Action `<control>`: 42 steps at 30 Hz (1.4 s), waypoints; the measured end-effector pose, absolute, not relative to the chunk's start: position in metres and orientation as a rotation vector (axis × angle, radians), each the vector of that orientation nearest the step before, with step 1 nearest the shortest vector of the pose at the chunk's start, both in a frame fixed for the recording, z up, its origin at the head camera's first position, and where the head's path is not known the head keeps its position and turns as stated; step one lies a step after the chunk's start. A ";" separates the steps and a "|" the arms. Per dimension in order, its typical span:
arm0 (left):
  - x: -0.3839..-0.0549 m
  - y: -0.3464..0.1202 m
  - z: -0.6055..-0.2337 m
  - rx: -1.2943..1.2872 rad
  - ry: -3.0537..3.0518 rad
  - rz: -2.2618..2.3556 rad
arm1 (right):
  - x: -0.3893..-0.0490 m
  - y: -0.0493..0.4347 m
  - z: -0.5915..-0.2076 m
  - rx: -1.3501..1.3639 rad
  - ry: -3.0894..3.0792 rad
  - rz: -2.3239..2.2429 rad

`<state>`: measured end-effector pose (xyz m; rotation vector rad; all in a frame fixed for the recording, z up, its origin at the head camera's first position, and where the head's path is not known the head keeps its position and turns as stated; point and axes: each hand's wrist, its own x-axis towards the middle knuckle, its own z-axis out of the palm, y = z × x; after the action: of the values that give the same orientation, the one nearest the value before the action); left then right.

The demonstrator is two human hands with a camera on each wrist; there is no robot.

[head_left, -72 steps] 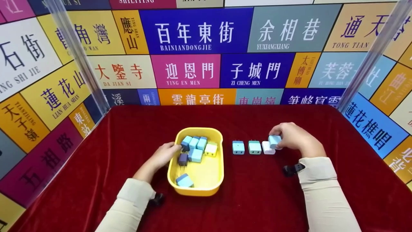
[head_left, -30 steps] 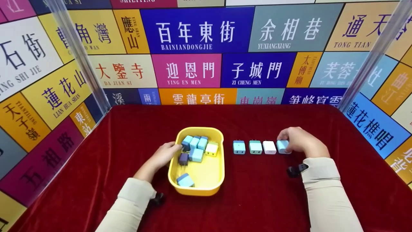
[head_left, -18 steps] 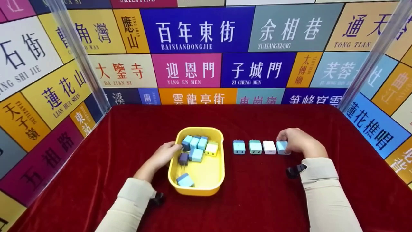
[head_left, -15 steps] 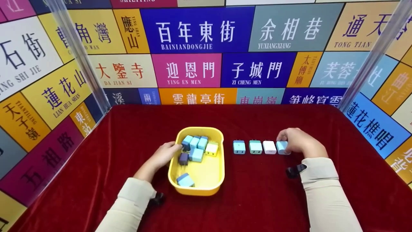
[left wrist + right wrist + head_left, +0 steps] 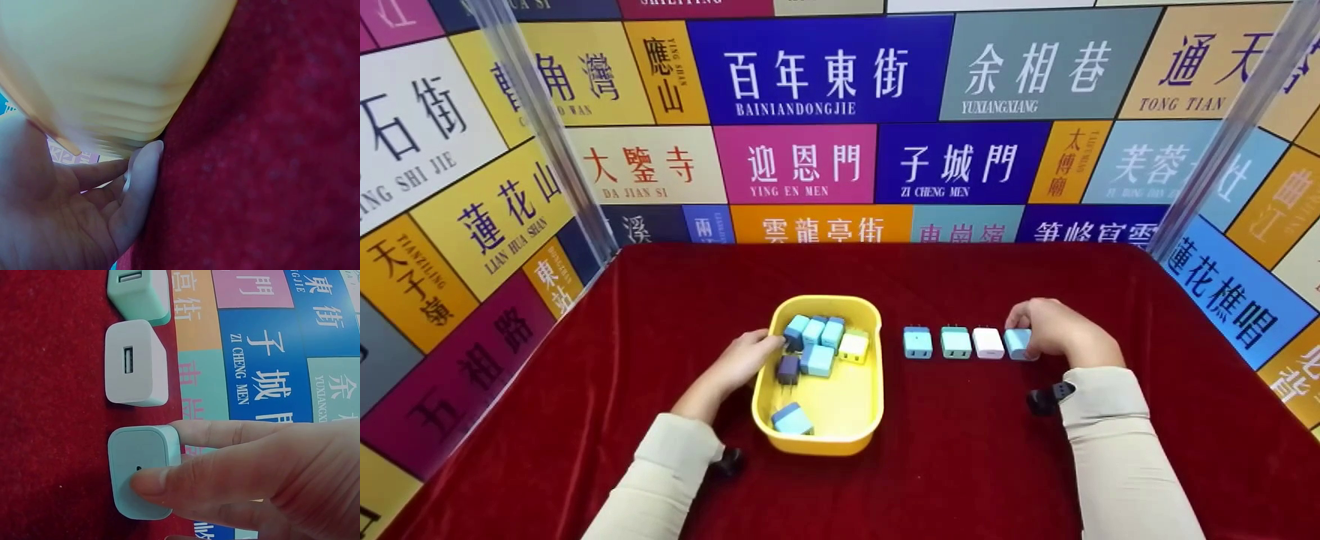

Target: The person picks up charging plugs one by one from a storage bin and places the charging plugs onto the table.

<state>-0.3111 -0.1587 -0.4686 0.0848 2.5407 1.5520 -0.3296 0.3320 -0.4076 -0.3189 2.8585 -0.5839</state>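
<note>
My right hand pinches a light blue charger plug at the right end of a row on the red cloth. The thumb lies on its front face, with fingers behind it. Just left of it stands a white charger plug with one USB slot, then a green one and a blue one, prongs pointing away. At the yellow bin, my left hand holds the left side. In the left wrist view its fingers curl against the bin's outer wall.
Inside the bin lie several blue charger plugs, a dark purple one and a yellow one. Red velvet cloth covers the table. A wall of coloured street-name signs and clear corner posts stand behind.
My right hand has moved down and right, bringing the light blue charger plug from over the white one to the row's right end. The left hand has stayed at the bin.
</note>
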 end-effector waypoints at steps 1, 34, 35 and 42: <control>-0.311 -0.159 -0.469 0.085 2.544 1.550 | -0.330 0.332 -0.408 -0.315 2.857 -0.587; -0.312 -0.158 -0.470 0.097 2.591 1.504 | -0.320 0.322 -0.388 -0.371 2.852 -0.654; -0.312 -0.158 -0.470 0.093 2.590 1.504 | -0.319 0.320 -0.387 -0.383 2.855 -0.649; -0.312 -0.158 -0.469 0.095 2.599 1.498 | -0.317 0.305 -0.378 -0.421 2.904 -0.623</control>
<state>-0.3115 -0.1582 -0.4686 0.0947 2.5993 1.4980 -0.3174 0.3053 -0.3785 -0.4208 2.9045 -0.6229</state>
